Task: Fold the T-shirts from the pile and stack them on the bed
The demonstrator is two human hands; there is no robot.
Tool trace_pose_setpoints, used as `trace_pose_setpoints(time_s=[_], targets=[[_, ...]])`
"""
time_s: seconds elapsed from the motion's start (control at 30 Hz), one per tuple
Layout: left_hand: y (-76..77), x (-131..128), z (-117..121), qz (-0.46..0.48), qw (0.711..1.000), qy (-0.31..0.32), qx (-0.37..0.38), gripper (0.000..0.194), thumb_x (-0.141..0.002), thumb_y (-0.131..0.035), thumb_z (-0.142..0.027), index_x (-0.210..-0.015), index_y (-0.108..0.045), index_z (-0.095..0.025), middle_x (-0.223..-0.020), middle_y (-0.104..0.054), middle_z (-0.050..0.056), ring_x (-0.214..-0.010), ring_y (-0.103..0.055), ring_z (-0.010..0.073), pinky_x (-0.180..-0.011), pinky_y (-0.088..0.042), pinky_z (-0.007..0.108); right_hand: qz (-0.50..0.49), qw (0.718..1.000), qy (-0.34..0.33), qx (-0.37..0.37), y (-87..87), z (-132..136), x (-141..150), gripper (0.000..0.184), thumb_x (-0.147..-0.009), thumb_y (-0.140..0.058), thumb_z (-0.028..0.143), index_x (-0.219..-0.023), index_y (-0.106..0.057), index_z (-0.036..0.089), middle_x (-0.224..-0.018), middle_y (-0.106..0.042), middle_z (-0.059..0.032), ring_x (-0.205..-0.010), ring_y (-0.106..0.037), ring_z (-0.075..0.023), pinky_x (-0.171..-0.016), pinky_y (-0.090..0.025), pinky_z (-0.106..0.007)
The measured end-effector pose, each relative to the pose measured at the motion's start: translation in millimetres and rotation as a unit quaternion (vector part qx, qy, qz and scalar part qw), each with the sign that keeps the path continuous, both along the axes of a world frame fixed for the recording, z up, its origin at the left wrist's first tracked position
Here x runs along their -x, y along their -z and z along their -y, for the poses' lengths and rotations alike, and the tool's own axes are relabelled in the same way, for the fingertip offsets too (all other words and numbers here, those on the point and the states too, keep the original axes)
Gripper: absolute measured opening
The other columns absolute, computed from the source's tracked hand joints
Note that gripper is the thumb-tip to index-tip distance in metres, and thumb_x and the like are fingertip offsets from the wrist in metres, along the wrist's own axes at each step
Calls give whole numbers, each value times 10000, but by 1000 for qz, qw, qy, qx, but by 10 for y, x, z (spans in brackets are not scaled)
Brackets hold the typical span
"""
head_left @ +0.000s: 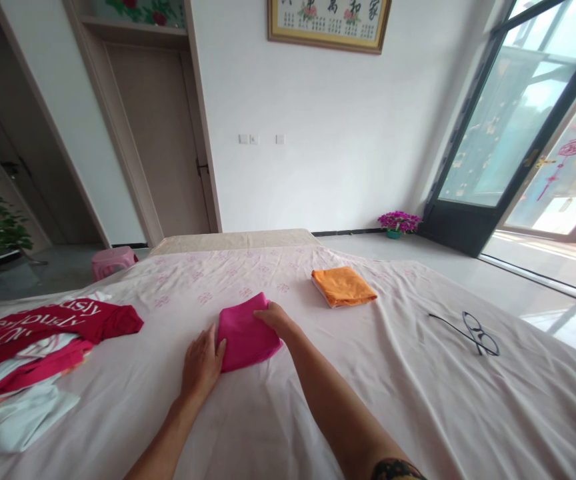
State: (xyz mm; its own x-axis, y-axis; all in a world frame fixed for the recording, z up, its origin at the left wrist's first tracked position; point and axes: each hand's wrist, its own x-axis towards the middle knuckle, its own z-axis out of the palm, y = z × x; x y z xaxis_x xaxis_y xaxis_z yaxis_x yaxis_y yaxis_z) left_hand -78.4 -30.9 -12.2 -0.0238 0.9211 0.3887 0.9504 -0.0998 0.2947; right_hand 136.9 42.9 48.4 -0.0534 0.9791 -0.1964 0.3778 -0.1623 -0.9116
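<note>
A bright pink folded cloth garment (245, 340) lies on the bed in front of me, its kind hidden by the folding. My left hand (202, 363) is at its left edge, with the thumb over the fabric and the fingers along the side. At the upper right corner, my right hand (275, 319) grips the pink cloth, thumb on top and the other fingers mostly out of sight. To the right, apart from both hands, rests a folded orange cloth (344, 287) with a paler layer showing underneath.
A loose pile of clothes, topped by a red shirt with white lettering (63, 327), lies at the left. Black-framed glasses (481, 337) are on the pale bedsheet (398, 400) at the right. Beyond the bed's left side stands a pink stool (113, 262).
</note>
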Motion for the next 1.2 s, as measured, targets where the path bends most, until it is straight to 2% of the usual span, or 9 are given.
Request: trace_pose_setpoints(time_s=[0.17, 0.33, 0.43, 0.57, 0.7, 0.8, 0.9, 1.03, 1.2], targets=[[58, 72, -63, 68, 998, 8, -9, 524, -953, -373, -342, -1405, -399, -77, -1348, -582, 183, -1238, -564, 234, -1072, -404, 364, -136, 988, 29, 61, -7, 89, 84, 207, -678, -705, 240, -845, -629, 146, -709, -691, -46, -700, -679, -225, -608, -553, -319], [31, 117, -49, 170, 985, -1, 23, 525, -935, -391, -326, -1427, -349, -147, -1298, -621, 135, -1205, -590, 225, -1038, -437, 370, -253, 965, 50, 38, -152, 108, -151, 203, -672, -690, 199, -850, -606, 150, -701, -688, -45, -664, -677, -214, -639, -571, -339], [2, 128, -29, 216, 975, -9, 43, 529, -935, -376, -339, -1437, -327, -177, -1312, -611, 118, -1198, -592, 231, -1031, -438, 383, -300, 949, 94, -22, -325, 23, -499, 241, -677, -699, 220, -879, -581, 164, -716, -679, -31, -692, -676, -203, -683, -574, -327], [-15, 137, -36, 233, 971, -15, 56, 527, -926, -377, -355, -1428, -334, -202, -1319, -606, 99, -1185, -599, 234, -1031, -433, 386, -332, 920, 176, -108, -618, -196, -1117, 286, -719, -679, 288, -955, -553, 186, -768, -668, -15, -746, -670, -186, -716, -573, -301], [-13, 144, -58, 234, 969, -18, 76, 524, -917, -374, -366, -1415, -356, -205, -1309, -617, 91, -1129, -628, 232, -990, -456, 377, -344, 849, 335, -219, -792, -427, -1742, 355, -714, -682, 321, -1026, -571, 194, -870, -672, -20, -771, -666, -177, -700, -582, -291], [5, 154, -68, 231, 970, -14, 71, 513, -910, -379, -367, -1401, -374, -219, -1289, -634, 76, -1092, -641, 222, -958, -469, 360, -317, 799, 466, -210, -664, -492, -2084, 427, -727, -649, 317, -1130, -537, 226, -984, -656, -20, -814, -665, -170, -683, -587, -281], [36, 168, -77, 222, 974, -7, 53, 500, -902, -390, -358, -1385, -392, -229, -1259, -653, 63, -1075, -645, 211, -940, -474, 343, -296, 780, 537, -123, -364, -450, -2261, 465, -711, -613, 255, -1156, -499, 183, -1001, -623, -66, -809, -662, -208, -613, -589, -322], [69, 180, -88, 213, 976, -6, 47, 493, -905, -380, -373, -1376, -398, -226, -1242, -661, 61, -1057, -653, 207, -926, -480, 337, -300, 782, 540, -84, -81, -408, -2340, 441, -679, -591, 197, -1105, -481, 163, -1004, -588, -80, -801, -654, -219, -572, -583, -329], [71, 180, -94, 212, 976, -7, 52, 506, -904, -377, -388, -1383, -383, -225, -1249, -658, 61, -1056, -652, 211, -924, -477, 338, -310, 795, 513, -96, -52, -487, -2390, 387, -664, -608, 186, -1027, -475, 196, -974, -582, -54, -791, -639, -187, -628, -584, -316]])
